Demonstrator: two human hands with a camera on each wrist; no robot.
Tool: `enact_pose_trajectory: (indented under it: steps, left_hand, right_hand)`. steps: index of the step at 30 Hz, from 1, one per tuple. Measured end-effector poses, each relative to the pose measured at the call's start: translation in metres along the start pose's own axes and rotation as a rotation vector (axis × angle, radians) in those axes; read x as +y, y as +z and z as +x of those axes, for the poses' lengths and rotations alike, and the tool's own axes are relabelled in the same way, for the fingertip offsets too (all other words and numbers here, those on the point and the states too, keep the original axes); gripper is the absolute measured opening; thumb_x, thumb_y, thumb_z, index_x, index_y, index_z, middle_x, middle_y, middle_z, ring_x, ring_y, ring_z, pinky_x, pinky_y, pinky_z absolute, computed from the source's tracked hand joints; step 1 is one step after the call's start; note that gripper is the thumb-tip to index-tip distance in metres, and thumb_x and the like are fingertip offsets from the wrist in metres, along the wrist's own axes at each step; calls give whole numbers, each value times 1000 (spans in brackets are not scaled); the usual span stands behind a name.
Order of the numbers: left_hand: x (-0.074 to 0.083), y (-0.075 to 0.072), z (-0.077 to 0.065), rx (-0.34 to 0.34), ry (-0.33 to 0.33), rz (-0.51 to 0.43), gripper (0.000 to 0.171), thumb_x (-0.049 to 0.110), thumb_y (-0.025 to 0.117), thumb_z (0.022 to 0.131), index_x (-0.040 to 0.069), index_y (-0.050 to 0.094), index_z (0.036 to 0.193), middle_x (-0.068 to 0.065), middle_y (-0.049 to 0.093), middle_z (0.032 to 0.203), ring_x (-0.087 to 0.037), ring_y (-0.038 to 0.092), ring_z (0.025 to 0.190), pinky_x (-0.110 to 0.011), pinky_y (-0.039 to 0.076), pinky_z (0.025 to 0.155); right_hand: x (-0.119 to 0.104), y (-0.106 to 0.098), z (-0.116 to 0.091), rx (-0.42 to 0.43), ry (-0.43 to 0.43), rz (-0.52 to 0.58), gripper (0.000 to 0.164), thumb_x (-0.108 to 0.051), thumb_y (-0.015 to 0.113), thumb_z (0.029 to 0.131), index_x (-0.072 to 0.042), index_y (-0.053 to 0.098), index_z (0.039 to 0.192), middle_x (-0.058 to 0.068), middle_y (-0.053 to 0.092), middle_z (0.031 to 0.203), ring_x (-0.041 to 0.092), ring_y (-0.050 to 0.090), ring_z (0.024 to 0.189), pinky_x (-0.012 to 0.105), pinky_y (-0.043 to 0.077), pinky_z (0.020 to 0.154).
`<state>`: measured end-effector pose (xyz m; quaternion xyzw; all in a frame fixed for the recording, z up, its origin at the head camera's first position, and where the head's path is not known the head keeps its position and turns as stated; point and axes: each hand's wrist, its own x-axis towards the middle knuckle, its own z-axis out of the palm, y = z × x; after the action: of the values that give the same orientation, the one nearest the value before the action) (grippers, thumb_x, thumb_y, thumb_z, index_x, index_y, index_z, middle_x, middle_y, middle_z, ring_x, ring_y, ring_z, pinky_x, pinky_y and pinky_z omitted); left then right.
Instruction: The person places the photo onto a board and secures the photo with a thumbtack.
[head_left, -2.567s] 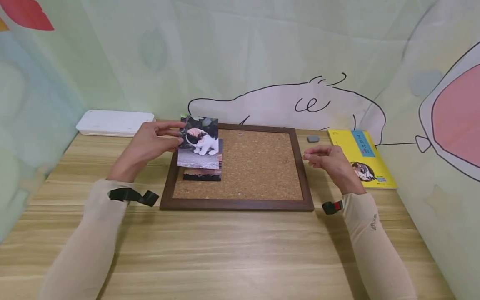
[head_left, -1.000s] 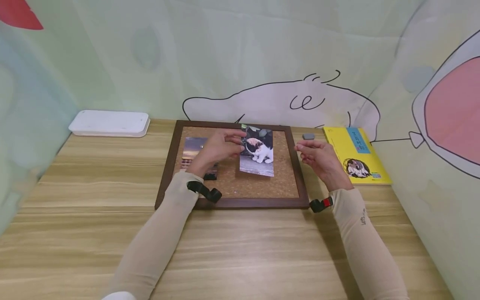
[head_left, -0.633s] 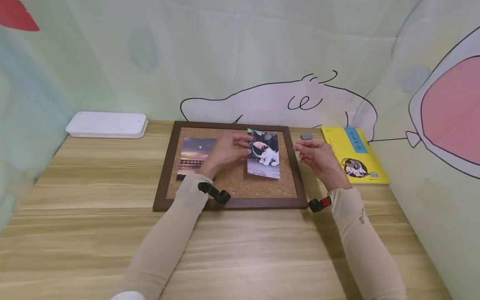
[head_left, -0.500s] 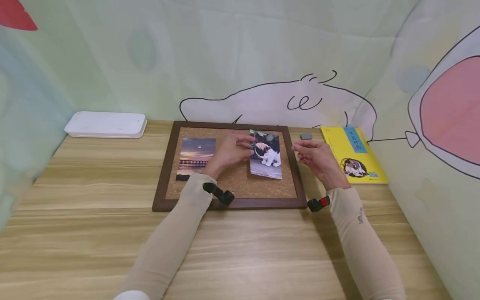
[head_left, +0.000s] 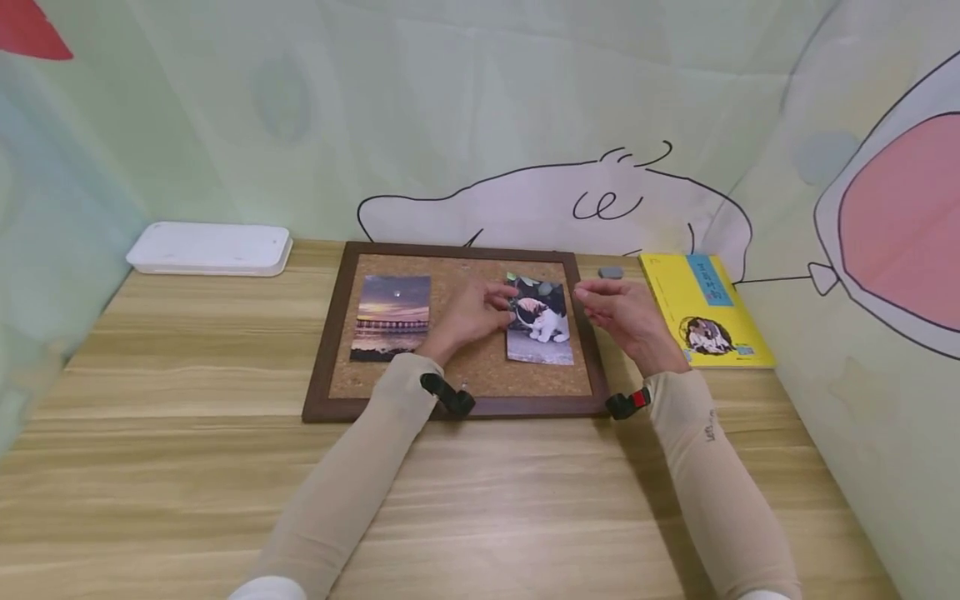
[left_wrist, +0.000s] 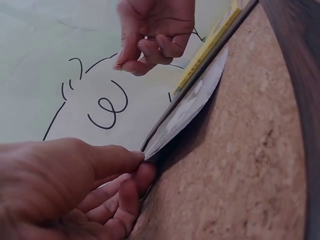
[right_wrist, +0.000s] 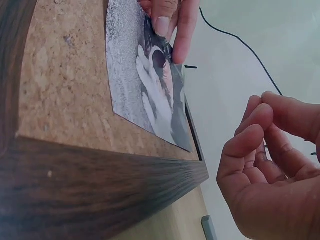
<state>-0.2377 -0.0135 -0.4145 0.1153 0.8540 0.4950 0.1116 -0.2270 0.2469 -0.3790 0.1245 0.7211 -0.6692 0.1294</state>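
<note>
My left hand point(head_left: 471, 312) pinches the left edge of a photo of a black-and-white cat point(head_left: 542, 327) between thumb and fingers. This photo lies over the right half of a framed corkboard point(head_left: 480, 368); the left wrist view shows it bowed and partly lifted off the cork. Just beyond the board's right edge, my right hand point(head_left: 624, 318) holds thumb and index fingertips together, seemingly on a tiny pale object too small to identify. On the left half lies a sunset photo point(head_left: 390, 325) with a small shiny pin point(head_left: 397, 293) near its top.
A white flat case point(head_left: 210, 248) lies at the back left of the wooden table point(head_left: 480, 500). Right of the board are a grey eraser-like block point(head_left: 611, 272) and a yellow book point(head_left: 705, 312). A printed curtain point(head_left: 450, 108) hangs close behind.
My left hand has carried the cat photo from over the sunset photo to the board's right half and lowered it, uncovering the sunset photo. My right hand has shifted slightly left, toward the board.
</note>
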Motion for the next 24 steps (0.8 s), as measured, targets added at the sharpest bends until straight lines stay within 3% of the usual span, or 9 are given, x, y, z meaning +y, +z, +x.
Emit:
enact_pose_trajectory:
  steps: [6, 9, 14, 24]
  left_hand:
    - [0, 4, 0, 18, 34, 101, 44, 11, 78, 96, 14, 72, 140, -13, 78, 119, -26, 73, 105, -41, 57, 98]
    - [-1, 7, 1, 29, 52, 141, 44, 10, 77, 95, 11, 73, 138, -13, 78, 112, -24, 72, 98, -36, 58, 89]
    - [0, 10, 2, 45, 76, 172, 44, 5, 76, 92, 6, 74, 136, -14, 77, 105, -21, 69, 92, -29, 54, 80]
    - [0, 13, 5, 74, 106, 175, 43, 3, 74, 89, 1, 75, 132, -13, 74, 94, -17, 63, 82, -21, 44, 70]
  right_hand:
    - [4, 4, 5, -50, -17, -21, 36, -15, 70, 105, 3, 67, 136, -8, 70, 92, 11, 60, 79, 22, 53, 75]
    - [3, 6, 9, -73, -9, -63, 37, -16, 69, 105, 2, 66, 138, -7, 69, 99, 12, 60, 84, 22, 54, 78]
    - [-2, 10, 16, -100, 13, -209, 40, -23, 70, 106, -2, 66, 140, 0, 66, 118, 15, 60, 94, 25, 53, 89]
    - [-16, 25, 38, -128, -23, -446, 30, -20, 69, 105, -3, 70, 130, 8, 71, 122, 18, 64, 103, 34, 55, 101]
